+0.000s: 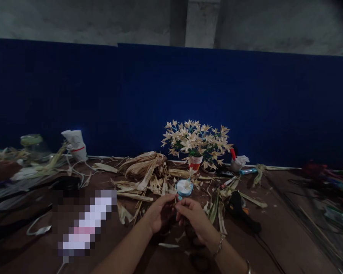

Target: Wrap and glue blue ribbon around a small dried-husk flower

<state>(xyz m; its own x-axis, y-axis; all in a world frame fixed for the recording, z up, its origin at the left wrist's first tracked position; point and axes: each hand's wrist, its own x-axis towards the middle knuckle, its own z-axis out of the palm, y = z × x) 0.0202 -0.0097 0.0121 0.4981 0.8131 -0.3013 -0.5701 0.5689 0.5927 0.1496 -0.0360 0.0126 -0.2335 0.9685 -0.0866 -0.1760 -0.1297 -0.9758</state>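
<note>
Small pale sliver of dried husk (176, 198), one: held in front of the person, before a round blue-and-white object (184, 187), one. Hands, two: left hand (162, 215) and right hand (192, 215), fingertips of both drawn together on the sliver. Brown tabletop (293, 241): far edge along a dark-blue panel (131, 102); open room right of the black gun-shaped tool with cord (242, 215), one. Large tan dried-husk bundle (144, 167), one, left of the round object. Red-and-white paper cup (194, 163), one, below cream star-shaped flowers (192, 137), too many to count.
</note>
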